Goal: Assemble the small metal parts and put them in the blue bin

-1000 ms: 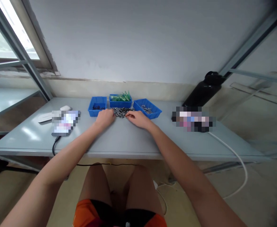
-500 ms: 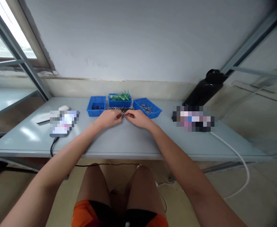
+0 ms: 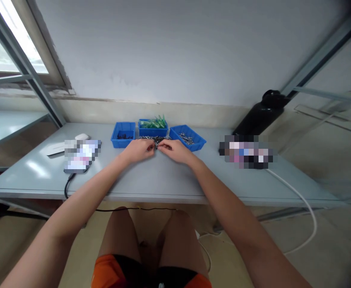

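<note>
My left hand (image 3: 140, 150) and my right hand (image 3: 175, 150) are close together over the grey table (image 3: 160, 180), fingertips pinched and almost meeting. Whatever small piece sits between the fingers is too tiny to make out. Just behind the fingertips lies a pile of small dark and silvery metal parts (image 3: 155, 139). Around it stand three blue bins: the left bin (image 3: 114, 138) has small dark pieces in it, the back bin (image 3: 153, 131) bears green strips (image 3: 155, 122), and the right bin (image 3: 198, 145) holds thin silvery pins (image 3: 186, 138).
On the left lie a phone (image 3: 82, 157) with a black cable, a flat white item (image 3: 55, 149) and a small white case (image 3: 82, 137). To the right, a black bottle (image 3: 258, 118) leans behind a blurred-out device (image 3: 247, 154) with a white cable (image 3: 309, 208).
Both hands stay pinched at nearly the same spot, with only slight finger movement. The whole view has shifted a little.
</note>
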Available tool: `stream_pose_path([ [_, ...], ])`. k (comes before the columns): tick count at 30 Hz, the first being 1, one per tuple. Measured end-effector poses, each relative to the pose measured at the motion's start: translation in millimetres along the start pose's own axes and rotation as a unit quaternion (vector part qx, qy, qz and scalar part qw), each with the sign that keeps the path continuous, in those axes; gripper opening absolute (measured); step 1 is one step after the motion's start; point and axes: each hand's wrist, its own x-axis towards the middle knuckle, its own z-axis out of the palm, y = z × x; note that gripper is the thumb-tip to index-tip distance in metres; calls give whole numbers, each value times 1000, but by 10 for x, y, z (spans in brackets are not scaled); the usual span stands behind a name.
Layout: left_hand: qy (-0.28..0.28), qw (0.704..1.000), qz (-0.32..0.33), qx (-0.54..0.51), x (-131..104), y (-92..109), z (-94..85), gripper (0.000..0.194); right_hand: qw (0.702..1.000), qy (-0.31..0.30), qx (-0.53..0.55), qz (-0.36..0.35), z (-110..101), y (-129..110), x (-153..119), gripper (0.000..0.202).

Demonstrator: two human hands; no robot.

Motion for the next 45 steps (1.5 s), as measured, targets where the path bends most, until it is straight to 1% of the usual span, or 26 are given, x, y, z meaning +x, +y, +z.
stream_pose_path([
  [4,-2,1000,-6,5,-3,16,-15,15,1000,3,-25,-1,4,25,6,22],
  [7,12,1000,13,0,-9,17,-17,15,1000,8,-28,-3,2,51,9,20],
  [12,36,999,35,-13,-12,4,-11,23,996,85,-28,-7,-31,68,17,24],
  [14,44,998,43,-20,-7,-15,-9,26,994,104,-25,-7,-51,65,15,25],
  [16,58,997,51,-31,1,-46,-8,26,994,109,-22,-5,-64,68,11,26],
  [19,100,991,63,-66,15,-94,-6,25,996,89,-17,1,-56,84,5,25],
  [22,146,979,74,-122,26,-99,-5,24,999,32,-9,-10,-7,98,7,23],
  [24,147,972,92,-156,28,-70,-2,24,1000,-2,-4,-27,38,100,11,24],
  [27,115,969,118,-185,28,-10,9,24,999,-15,-2,-44,87,102,14,26],
  [29,102,971,112,-187,29,16,16,23,999,-13,-3,-42,93,107,14,26],
  [35,88,975,42,-201,34,1,16,21,1000,-2,6,-27,44,102,15,26],
  [39,109,971,2,-212,39,-23,28,19,1000,18,20,-3,26,71,11,30],
  [42,120,970,-12,-211,38,-39,39,19,1000,12,23,-5,24,54,8,30],
  [45,94,978,-10,-184,32,-45,41,17,1000,19,20,-1,25,48,8,32],
])
